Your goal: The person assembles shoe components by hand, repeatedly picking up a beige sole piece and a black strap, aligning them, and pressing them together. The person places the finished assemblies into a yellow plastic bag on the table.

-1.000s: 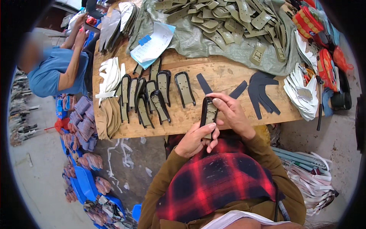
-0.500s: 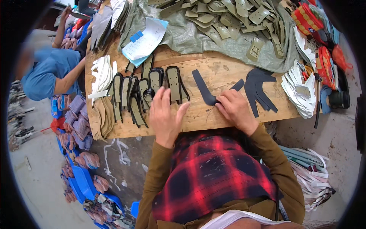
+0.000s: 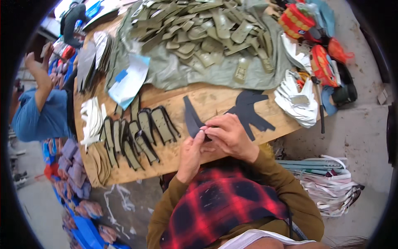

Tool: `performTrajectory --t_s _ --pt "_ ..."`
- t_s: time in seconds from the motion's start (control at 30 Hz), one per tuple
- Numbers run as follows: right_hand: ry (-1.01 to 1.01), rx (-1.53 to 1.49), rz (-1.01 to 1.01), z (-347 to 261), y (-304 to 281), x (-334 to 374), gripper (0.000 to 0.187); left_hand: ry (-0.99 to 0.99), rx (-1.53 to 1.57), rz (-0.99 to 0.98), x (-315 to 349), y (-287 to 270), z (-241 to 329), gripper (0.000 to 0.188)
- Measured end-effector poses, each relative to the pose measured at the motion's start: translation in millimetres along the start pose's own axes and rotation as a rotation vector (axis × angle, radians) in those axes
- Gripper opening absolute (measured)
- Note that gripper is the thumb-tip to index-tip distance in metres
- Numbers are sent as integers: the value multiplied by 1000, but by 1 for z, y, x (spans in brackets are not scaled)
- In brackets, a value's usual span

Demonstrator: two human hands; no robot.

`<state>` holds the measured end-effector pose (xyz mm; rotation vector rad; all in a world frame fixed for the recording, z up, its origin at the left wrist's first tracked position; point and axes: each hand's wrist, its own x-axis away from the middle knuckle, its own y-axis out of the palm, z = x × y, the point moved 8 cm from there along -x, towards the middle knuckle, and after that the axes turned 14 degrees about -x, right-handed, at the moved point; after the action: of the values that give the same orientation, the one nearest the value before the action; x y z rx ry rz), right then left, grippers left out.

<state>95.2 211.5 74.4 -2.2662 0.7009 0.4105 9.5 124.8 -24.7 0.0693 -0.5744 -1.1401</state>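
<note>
Above the table's front edge, my left hand (image 3: 192,157) and my right hand (image 3: 233,136) meet fingertip to fingertip. Both pinch a dark, V-shaped flat piece (image 3: 192,119) near its bend; one arm of it points away from me and my fingers hide the rest. Just right of it lies a fanned pile of similar dark pieces (image 3: 251,111). To the left, several olive, perforated plates with black edging (image 3: 161,124) stand or lean in a row.
Olive plates (image 3: 199,33) heap on a grey-green sheet (image 3: 174,78) at the back of the wooden table (image 3: 166,92). White cut pieces (image 3: 296,101) lie right, by a hammer-like tool (image 3: 319,103). Tan pieces (image 3: 99,164) lie left, near a person in blue (image 3: 43,110).
My left hand has moved right from beside the edged plates and now grips the dark piece with my right hand. The piece is raised towards me. The whole view has shifted.
</note>
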Motion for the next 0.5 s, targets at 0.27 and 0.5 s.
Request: performTrajectory --t_s 0.27,0.5 --pt "713 463 345 165 -131 -23 56 -47 227 -7 9 -6 12 30" --pt "744 317 250 223 -104 -25 68 -19 281 102 29 -26 24 27"
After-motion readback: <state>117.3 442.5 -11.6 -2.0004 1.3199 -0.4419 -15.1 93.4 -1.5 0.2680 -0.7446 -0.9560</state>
